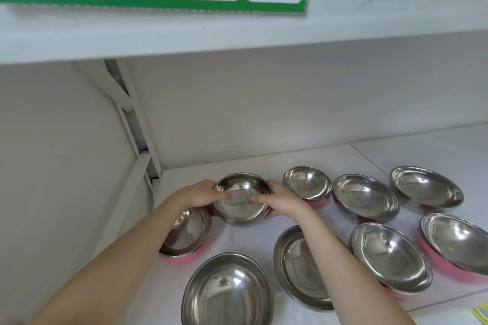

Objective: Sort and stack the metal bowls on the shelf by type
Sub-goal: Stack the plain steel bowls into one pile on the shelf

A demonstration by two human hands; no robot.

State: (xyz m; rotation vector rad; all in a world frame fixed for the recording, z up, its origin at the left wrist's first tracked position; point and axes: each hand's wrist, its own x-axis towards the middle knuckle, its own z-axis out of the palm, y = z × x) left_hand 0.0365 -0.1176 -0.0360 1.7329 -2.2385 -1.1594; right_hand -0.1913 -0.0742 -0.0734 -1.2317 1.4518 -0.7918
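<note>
Fingers of my left hand (200,194) and right hand (277,200) clasp a small steel bowl (241,199) from either side, thumbs hooked over its near rim, near the back-left corner of the white shelf (369,155). Just beside it I see a pink-sided bowl (186,235) under my left wrist and another pink-based bowl (307,183) touching my right hand. Open shelf lies behind the bowls toward the back wall, while the front and right are crowded with larger bowls (227,290).
</note>
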